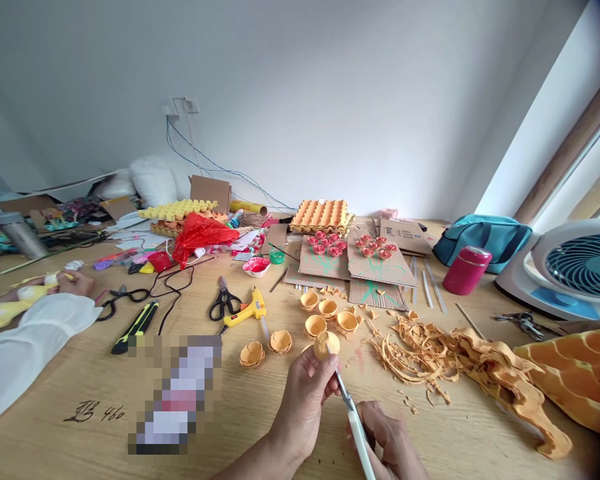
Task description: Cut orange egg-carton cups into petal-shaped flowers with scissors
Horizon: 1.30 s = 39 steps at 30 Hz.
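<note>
Between the thumb and fingers of my left hand [305, 393] is a small orange egg-carton cup [326, 343]. My right hand [387, 437] is closed around white-handled scissors [356, 427], whose blades reach up to the cup's edge. Just beyond my hands stand several petal-edged orange cups [316, 325], and two more cups [251, 355] sit to the left. Orange trimmings [410, 353] are heaped to the right of my hands.
A yellow glue gun [247, 311], black scissors [224, 301] and a utility knife [136, 327] lie at left. Cardboard panels with red flowers [380, 257] stand behind. At right are a pink flask [467, 270], a fan [580, 260] and an orange egg tray [575, 367]. Another person's sleeve [40, 347] rests far left.
</note>
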### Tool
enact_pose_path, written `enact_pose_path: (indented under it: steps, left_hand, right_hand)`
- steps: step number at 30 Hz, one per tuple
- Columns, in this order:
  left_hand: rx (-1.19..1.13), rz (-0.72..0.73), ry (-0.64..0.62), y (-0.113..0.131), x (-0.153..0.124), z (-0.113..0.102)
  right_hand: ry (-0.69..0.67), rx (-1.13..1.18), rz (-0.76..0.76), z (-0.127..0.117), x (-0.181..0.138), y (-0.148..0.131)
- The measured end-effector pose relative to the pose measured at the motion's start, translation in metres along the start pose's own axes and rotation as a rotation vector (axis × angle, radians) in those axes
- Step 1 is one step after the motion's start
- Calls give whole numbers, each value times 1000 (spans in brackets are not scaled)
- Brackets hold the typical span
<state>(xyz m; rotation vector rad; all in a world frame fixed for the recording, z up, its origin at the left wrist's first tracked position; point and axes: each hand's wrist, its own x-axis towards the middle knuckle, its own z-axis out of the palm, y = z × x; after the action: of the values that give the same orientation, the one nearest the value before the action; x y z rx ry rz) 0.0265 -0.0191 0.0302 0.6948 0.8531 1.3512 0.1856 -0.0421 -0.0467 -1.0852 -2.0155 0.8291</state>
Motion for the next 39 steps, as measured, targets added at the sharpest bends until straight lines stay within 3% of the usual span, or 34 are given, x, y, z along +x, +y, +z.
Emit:
enact_pose_path:
  steps: [10,15,29,39]
  left_hand:
    - [47,30,4,-1,2,-1]
    - [-55,36,-73,1,3,-5]
    - [10,197,-109,10,24,-29]
    - [-113,157,-184,14,29,-33]
  right_hand:
    - [19,-4,-17,1,2,-1]
    - [41,10,-25,-1,5,4]
    - [-106,121,26,-9,5,-8]
    - [-188,244,147,-12,7,-14]
